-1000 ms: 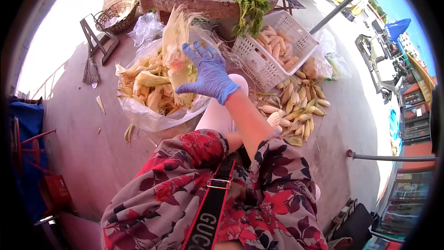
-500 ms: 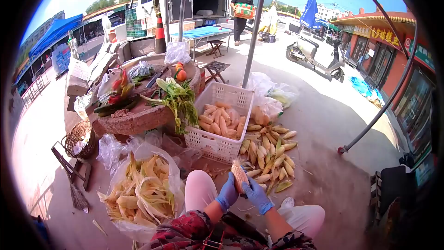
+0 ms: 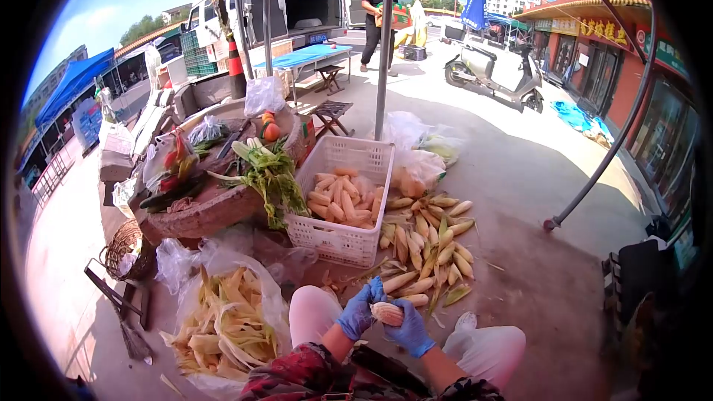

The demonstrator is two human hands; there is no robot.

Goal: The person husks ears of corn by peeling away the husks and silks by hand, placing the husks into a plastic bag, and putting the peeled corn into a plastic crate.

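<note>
Both gloved hands, left hand (image 3: pixel 359 315) and right hand (image 3: pixel 408 329), now grip the corn cob (image 3: pixel 387 313) turned crosswise between them rather than upright as before, so husking looks finished.

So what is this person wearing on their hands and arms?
Both the left hand and the right hand are in thin blue disposable gloves that end at the wrists. The forearms are bare. Further up, loose sleeves of dark fabric with a red flower print begin near the elbows.
</note>
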